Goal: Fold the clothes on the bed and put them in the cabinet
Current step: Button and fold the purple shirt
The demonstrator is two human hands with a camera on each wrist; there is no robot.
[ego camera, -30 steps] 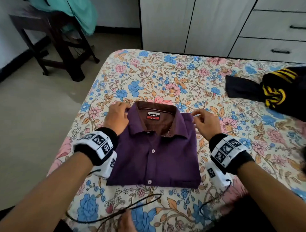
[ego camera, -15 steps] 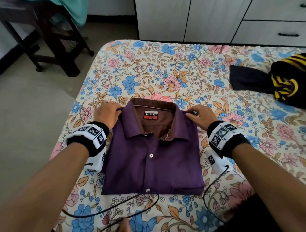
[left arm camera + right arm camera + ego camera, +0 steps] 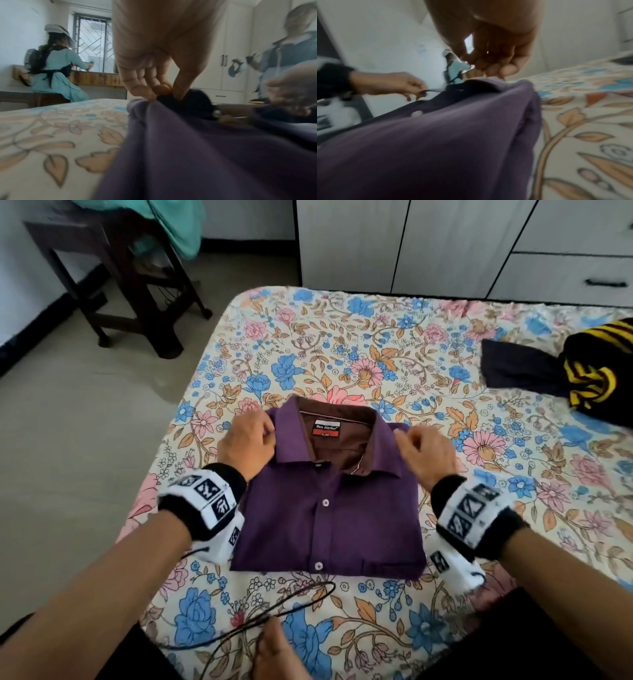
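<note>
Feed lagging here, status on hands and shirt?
Left hand pinches purple shirt shoulder; right hand at other shoulder, grip unclear. Shirt folded. Black cable lies near hem.

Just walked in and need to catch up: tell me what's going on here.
A person is folding clothes on the bed. The purple shirt lies folded, buttoned front up. The left hand pinches its left shoulder and the right hand pinches the right one. A black-and-yellow striped garment waits unfolded at the right. The white cabinet beyond stands closed.
</note>
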